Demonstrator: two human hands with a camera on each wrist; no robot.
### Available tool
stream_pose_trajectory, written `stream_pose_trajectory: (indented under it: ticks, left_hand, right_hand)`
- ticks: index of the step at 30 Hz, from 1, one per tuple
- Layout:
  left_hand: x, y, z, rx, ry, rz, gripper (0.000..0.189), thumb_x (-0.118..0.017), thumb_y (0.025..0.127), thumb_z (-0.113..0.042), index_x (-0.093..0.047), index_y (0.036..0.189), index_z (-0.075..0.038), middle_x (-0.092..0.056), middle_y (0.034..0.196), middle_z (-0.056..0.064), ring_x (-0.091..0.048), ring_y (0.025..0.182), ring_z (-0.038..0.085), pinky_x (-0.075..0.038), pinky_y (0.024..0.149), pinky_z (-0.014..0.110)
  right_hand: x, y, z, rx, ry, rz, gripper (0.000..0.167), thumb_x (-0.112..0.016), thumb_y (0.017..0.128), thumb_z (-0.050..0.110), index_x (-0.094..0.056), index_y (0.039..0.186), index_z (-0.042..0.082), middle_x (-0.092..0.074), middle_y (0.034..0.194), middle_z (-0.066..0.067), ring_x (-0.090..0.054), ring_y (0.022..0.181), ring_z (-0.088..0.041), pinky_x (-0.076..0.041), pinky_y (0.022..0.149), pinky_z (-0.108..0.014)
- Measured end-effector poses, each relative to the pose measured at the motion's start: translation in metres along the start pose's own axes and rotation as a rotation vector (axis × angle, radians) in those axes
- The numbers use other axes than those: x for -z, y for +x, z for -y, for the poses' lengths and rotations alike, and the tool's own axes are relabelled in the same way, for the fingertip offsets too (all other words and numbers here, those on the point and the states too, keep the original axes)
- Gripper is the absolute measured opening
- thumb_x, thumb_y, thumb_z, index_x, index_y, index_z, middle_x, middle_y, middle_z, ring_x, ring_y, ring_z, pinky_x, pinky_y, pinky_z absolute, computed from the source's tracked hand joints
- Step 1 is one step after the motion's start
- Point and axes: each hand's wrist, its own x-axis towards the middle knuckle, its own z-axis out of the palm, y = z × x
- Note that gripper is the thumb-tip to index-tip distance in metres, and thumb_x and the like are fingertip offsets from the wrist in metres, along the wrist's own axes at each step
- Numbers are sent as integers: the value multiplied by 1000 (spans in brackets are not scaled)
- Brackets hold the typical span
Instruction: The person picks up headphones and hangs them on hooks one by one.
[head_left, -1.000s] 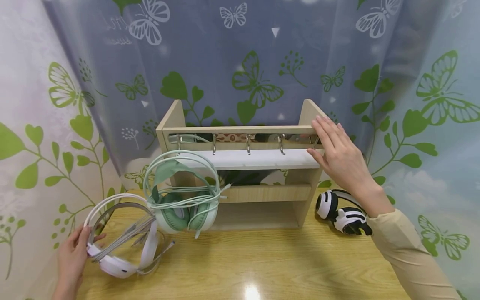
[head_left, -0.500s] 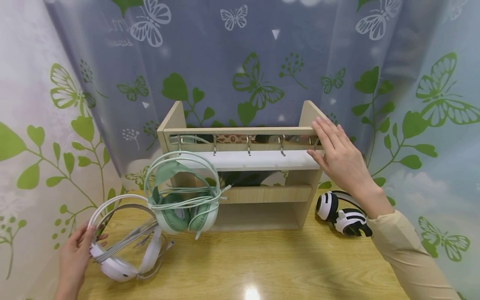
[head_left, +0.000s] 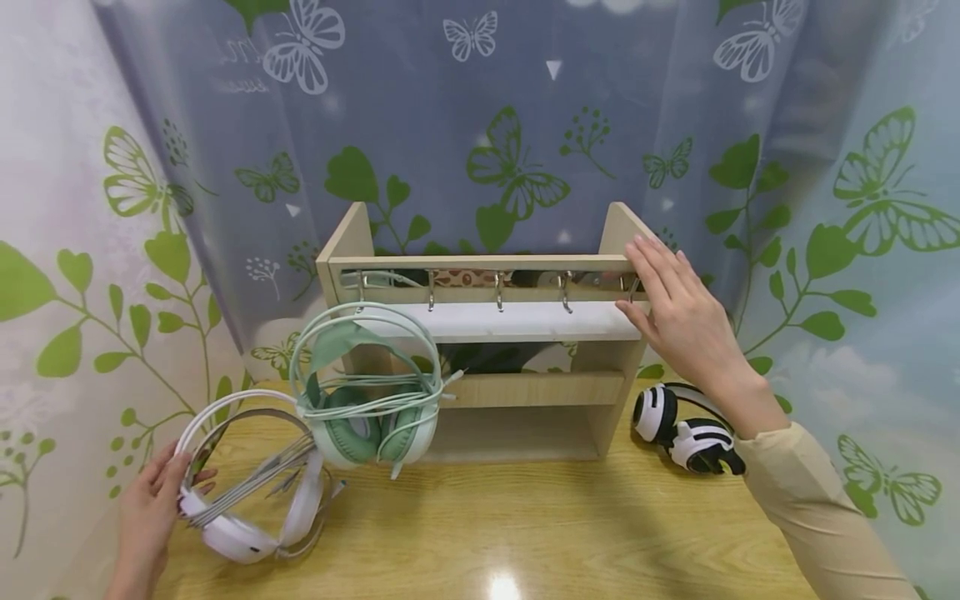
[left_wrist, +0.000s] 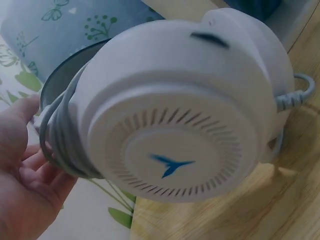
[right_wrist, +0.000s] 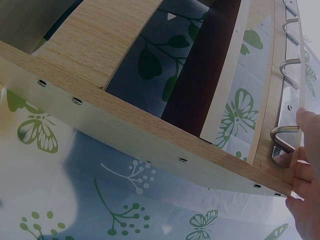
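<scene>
Barely shifted in the last second; probably a steady hold. Pinching white headphones (head_left: pixel 232 537) with left hand (head_left: pixel 153 504), low beside mint headphones (head_left: pixel 352 437). Resting right hand (head_left: pixel 693 329), fingers straight, on rack (head_left: pixel 532 392) corner. Blue emblem (left_wrist: pixel 171 163): left wrist view only.

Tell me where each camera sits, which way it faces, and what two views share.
Head: worn on the head, facing forward and down at the wooden shelf, green headphones, white headphones and black-and-white headphones; left hand, right hand and right sleeve show.
Left wrist: on that wrist, facing a white earcup; part of the left hand shows.
Right wrist: on that wrist, facing the shelf's side panel and metal hooks; part of the right hand shows.
Shared: head and left wrist both show the white headphones.
</scene>
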Motion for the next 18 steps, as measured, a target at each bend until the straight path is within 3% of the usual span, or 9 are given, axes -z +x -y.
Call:
stream_pose_trajectory:
  ticks: [3, 6, 12, 18]
  left_hand:
    - [3, 1, -2, 14, -11, 61, 24, -53, 106, -13, -64, 116, -33, -77, 94, -11, -75, 79, 5, -59, 68, 17]
    - [4, 2, -6, 39, 5, 106, 24, -54, 106, -16, -68, 110, -35, -78, 95, -9, -75, 84, 4, -58, 74, 14]
    - [6, 3, -9, 44, 8, 190, 26, -51, 107, -15, -69, 116, -31, -76, 106, -11, -74, 93, 5, -57, 81, 17]
    - [10, 1, -8, 65, 41, 229, 27, -47, 109, -20, -65, 125, -32, -74, 112, -14, -73, 96, 5, -60, 77, 23]
  right_hand:
    - [1, -1, 0, -8, 5, 3, 72, -32, 108, 52, -35, 155, -1, -38, 159, -20, -34, 148, -35, -18, 126, -45]
    - [1, -2, -1, -11, 6, 4, 72, -31, 108, 53, -35, 156, -1, -37, 160, -19, -33, 149, -35, -18, 126, -45]
    - [2, -2, -1, -8, 4, -3, 71, -32, 108, 52, -35, 156, -1, -37, 159, -20, -34, 148, -35, -18, 126, -45]
    - [1, -2, -1, -10, 8, -1, 72, -32, 108, 52, -35, 155, -1, -37, 159, -20, -34, 148, -36, -18, 126, -45]
